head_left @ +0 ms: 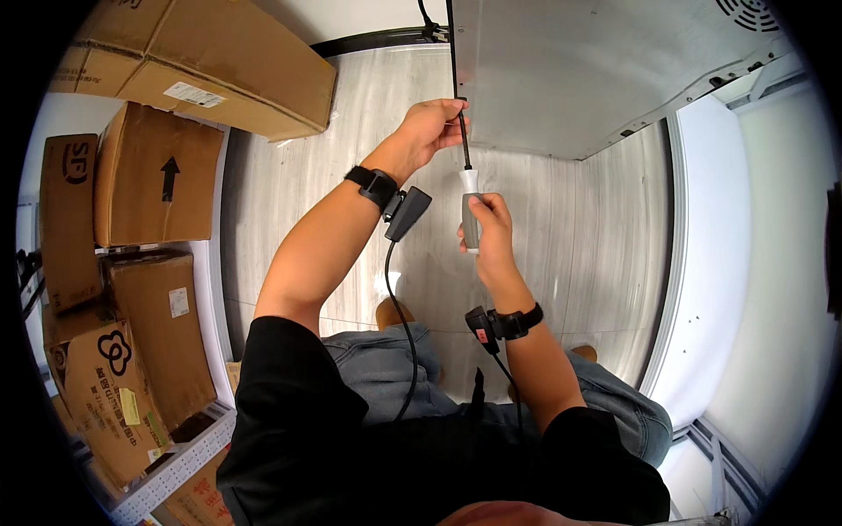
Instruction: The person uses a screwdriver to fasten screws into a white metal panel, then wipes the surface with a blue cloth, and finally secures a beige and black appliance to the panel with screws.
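My right hand (491, 235) is wrapped round the grey and white handle of a screwdriver (471, 210), with the thumb laid along it. The dark shaft points away from me, toward the lower left edge of a large grey metal cabinet (544, 79). Close to that edge, my left hand (430, 130) pinches around the far end of the shaft. The fingertips cover the tip, so any screw there is hidden. Along the cabinet's bottom edge run small holes and dark slots, and a round vent shows at its top right.
Cardboard boxes (158, 175) are stacked on a shelf at the left, with a long carton (237, 66) above them. A white surface (706, 254) runs along the right. Black cables (412, 342) hang from the devices strapped to my wrists. Another cable (430, 26) lies behind the cabinet.
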Motion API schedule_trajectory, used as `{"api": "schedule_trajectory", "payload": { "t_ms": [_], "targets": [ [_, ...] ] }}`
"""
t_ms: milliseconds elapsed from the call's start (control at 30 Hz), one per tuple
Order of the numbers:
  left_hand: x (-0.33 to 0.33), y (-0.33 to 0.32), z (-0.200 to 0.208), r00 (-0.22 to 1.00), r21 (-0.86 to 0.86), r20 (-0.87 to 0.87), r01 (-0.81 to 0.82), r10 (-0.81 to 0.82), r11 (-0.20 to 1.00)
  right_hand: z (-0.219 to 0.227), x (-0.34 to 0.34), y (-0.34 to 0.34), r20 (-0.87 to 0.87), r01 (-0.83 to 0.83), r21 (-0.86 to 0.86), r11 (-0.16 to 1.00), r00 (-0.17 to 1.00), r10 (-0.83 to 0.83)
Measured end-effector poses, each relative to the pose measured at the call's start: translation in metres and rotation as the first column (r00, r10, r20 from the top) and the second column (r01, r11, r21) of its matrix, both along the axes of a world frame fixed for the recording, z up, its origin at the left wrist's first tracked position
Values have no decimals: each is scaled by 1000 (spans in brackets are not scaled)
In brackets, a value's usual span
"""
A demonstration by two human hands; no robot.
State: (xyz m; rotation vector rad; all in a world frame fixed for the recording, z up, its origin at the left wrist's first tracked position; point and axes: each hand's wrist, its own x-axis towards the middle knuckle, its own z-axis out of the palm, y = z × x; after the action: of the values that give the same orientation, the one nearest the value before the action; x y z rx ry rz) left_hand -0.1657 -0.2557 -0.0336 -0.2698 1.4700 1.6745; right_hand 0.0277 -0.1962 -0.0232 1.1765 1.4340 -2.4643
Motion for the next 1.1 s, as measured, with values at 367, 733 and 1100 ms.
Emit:
{"api": "schedule_trajectory", "payload": {
  "t_ms": [367, 733, 1100],
  "targets": [
    [-8, 5, 12, 996, 51, -91, -1, 6, 999, 7, -19, -6, -56, 87, -80, 993, 994, -91],
    [-18, 5, 8, 992, 49, -110, -49, 54, 998, 9, -23, -12, -94, 102, -91, 991, 989, -111],
    [-17, 6, 10, 995, 23, -102, -18, 20, 1000, 8, -25, -10, -48, 122, -224, 967, 989, -136]
  ]
}}
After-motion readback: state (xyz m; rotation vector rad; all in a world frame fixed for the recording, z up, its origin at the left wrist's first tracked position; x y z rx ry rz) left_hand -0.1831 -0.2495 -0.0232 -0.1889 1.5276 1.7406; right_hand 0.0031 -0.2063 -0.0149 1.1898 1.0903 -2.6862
